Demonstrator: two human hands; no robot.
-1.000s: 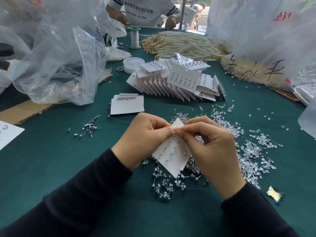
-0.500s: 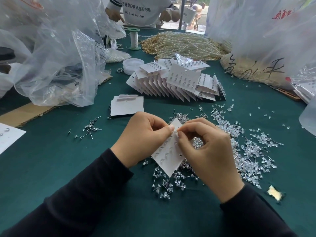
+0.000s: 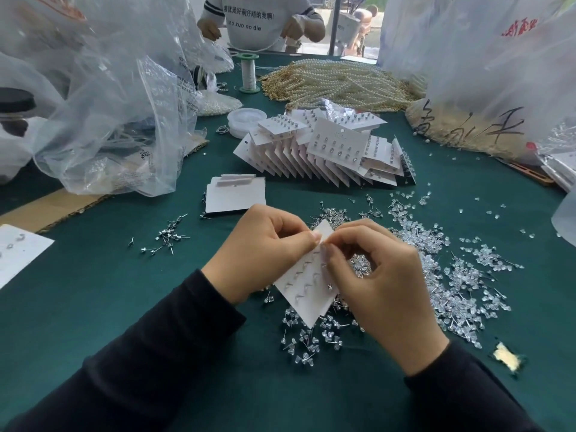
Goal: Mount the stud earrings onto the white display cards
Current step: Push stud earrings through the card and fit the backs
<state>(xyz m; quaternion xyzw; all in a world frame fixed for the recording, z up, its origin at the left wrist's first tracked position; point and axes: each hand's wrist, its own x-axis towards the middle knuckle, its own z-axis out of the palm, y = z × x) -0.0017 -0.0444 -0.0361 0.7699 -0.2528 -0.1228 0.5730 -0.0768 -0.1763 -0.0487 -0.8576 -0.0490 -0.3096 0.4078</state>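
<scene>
One display card (image 3: pixel 308 294) — pinched by left hand (image 3: pixel 265 251) and right hand (image 3: pixel 383 285) — lies tilted between them.

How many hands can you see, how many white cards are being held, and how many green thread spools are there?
Hands: 4 (left hand, right hand, far person's first hand, far person's second hand)
White card held in the fingers: 1
Green thread spool: 1
Total: 6

White display cards (image 3: pixel 307 285) and clear earring backs (image 3: pixel 461 285) on a dark green tablecloth (image 3: pixel 93 300); black sleeves (image 3: pixel 140 363).
</scene>
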